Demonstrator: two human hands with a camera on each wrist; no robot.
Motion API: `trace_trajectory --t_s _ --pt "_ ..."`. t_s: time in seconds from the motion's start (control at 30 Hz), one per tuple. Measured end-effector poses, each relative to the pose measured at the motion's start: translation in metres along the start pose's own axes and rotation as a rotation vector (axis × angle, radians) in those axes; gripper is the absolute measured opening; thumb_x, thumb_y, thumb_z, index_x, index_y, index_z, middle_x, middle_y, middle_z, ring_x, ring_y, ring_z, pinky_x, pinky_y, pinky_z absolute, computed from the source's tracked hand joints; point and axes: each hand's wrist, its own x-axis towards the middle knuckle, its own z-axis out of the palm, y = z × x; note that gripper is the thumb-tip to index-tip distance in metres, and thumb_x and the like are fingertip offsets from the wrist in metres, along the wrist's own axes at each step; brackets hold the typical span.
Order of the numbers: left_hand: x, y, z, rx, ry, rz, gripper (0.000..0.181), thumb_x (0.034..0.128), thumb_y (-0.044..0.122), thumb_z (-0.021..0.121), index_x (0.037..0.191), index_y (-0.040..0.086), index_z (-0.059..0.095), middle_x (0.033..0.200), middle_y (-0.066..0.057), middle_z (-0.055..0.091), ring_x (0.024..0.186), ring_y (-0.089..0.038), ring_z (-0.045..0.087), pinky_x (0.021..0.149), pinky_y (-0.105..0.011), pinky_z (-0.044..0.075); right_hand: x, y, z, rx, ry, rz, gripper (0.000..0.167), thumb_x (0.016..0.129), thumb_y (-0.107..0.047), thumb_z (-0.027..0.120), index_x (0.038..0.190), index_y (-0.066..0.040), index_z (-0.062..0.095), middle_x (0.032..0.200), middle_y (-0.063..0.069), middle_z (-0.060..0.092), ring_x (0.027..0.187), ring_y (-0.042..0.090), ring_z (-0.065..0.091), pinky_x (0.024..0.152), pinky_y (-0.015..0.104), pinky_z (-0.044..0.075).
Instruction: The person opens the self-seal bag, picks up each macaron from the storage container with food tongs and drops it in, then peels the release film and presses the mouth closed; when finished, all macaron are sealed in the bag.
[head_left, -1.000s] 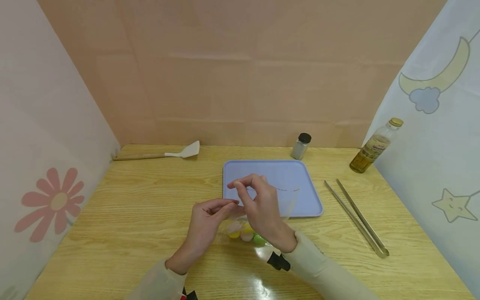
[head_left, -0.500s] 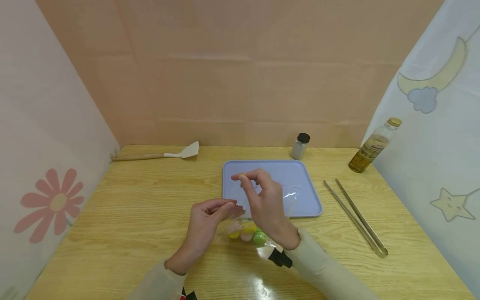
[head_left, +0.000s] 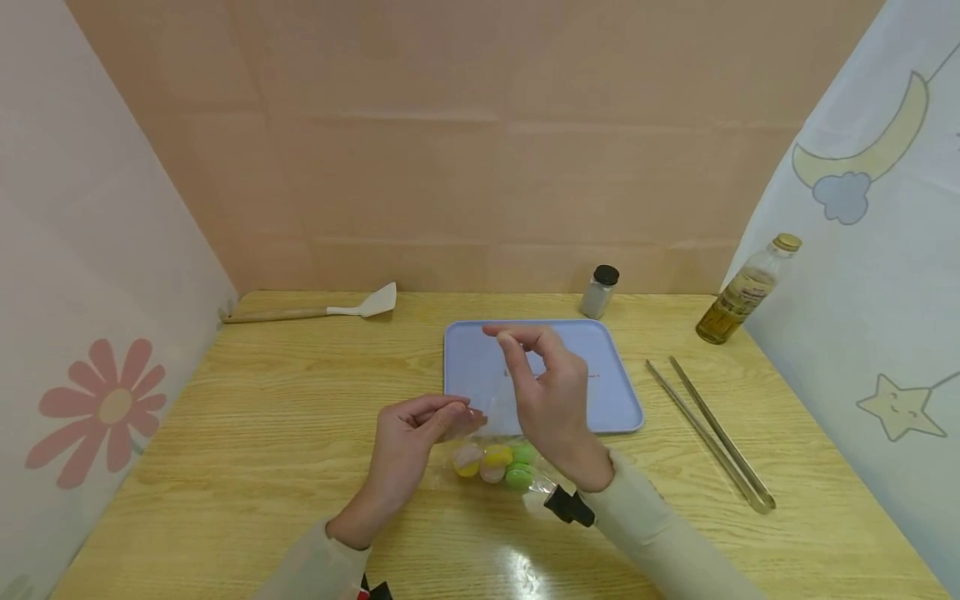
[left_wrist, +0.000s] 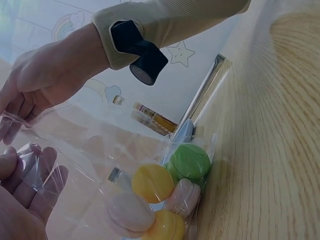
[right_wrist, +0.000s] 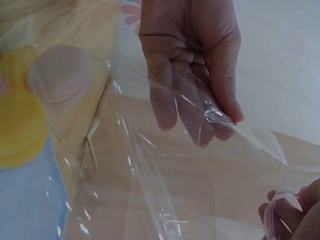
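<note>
A clear plastic bag (left_wrist: 85,155) holding several macarons stretches between my two hands above the table. In the head view, a green macaron (head_left: 519,477), a yellow macaron (head_left: 497,456) and a pale pink one show low in the bag. My left hand (head_left: 401,446) pinches the bag's upper edge on the left, thumb against fingers. Farther up and right, my right hand (head_left: 553,396) pinches the bag's rim (right_wrist: 270,217), which looks like a pinkish strip in the right wrist view. Part of the bag is hidden behind the right hand in the head view.
A blue tray (head_left: 618,404) lies just behind the hands. Metal tongs (head_left: 716,437) rest at right, with an oil bottle (head_left: 742,296) behind them. A black-capped jar (head_left: 598,293) stands behind the tray. A spatula (head_left: 315,312) lies at the back left.
My right hand has moved right and away from me, widening the gap between the hands. More of the macarons now shows. The left hand has barely shifted.
</note>
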Motion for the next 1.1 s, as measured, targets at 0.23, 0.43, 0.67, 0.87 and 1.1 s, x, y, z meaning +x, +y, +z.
trace_trajectory --t_s 0.23,0.43,0.67,0.87,1.1 --pt "0.0 0.0 0.001 -0.002 0.0 -0.01 0.02 0.0996 0.004 0.063 0.107 -0.013 0.07 0.096 -0.023 0.074 0.091 -0.032 0.074 0.085 -0.045 0.057 0.006 0.001 -0.005 -0.008 0.03 -0.021 0.004 0.099 -0.001 0.064 0.1 0.003 0.064 0.106 0.009 0.075 0.099 0.023 0.07 0.082 0.027 0.052" --pt "0.0 0.0 0.0 -0.01 0.006 -0.021 0.023 0.0992 0.005 0.064 0.108 -0.016 0.069 0.096 -0.021 0.074 0.09 -0.032 0.074 0.085 -0.044 0.057 0.013 0.005 -0.013 0.007 0.093 -0.012 0.012 0.101 -0.007 0.063 0.099 0.004 0.065 0.104 0.008 0.075 0.098 0.025 0.07 0.083 0.028 0.049" --pt "0.0 -0.002 0.0 -0.014 0.024 -0.007 0.02 0.0982 0.002 0.064 0.106 -0.015 0.069 0.093 -0.018 0.075 0.089 -0.03 0.074 0.085 -0.043 0.057 0.023 0.009 -0.026 0.022 0.157 -0.011 0.009 0.1 -0.001 0.062 0.097 0.007 0.065 0.104 0.012 0.075 0.097 0.027 0.07 0.081 0.027 0.046" --pt "0.0 -0.001 0.0 -0.011 0.037 -0.011 0.02 0.0979 0.001 0.065 0.105 -0.016 0.069 0.092 -0.016 0.076 0.089 -0.029 0.075 0.085 -0.042 0.057 0.03 0.012 -0.037 0.024 0.174 -0.011 0.006 0.097 0.007 0.061 0.093 0.009 0.064 0.104 0.012 0.075 0.097 0.023 0.069 0.082 0.028 0.047" --pt "0.001 -0.001 -0.002 0.005 0.052 -0.023 0.02 0.0977 0.003 0.065 0.106 -0.014 0.07 0.093 -0.017 0.075 0.089 -0.028 0.075 0.084 -0.041 0.058 0.039 0.015 -0.054 0.036 0.141 -0.019 0.007 0.097 0.007 0.061 0.093 0.013 0.062 0.101 0.014 0.075 0.097 0.02 0.07 0.082 0.027 0.048"
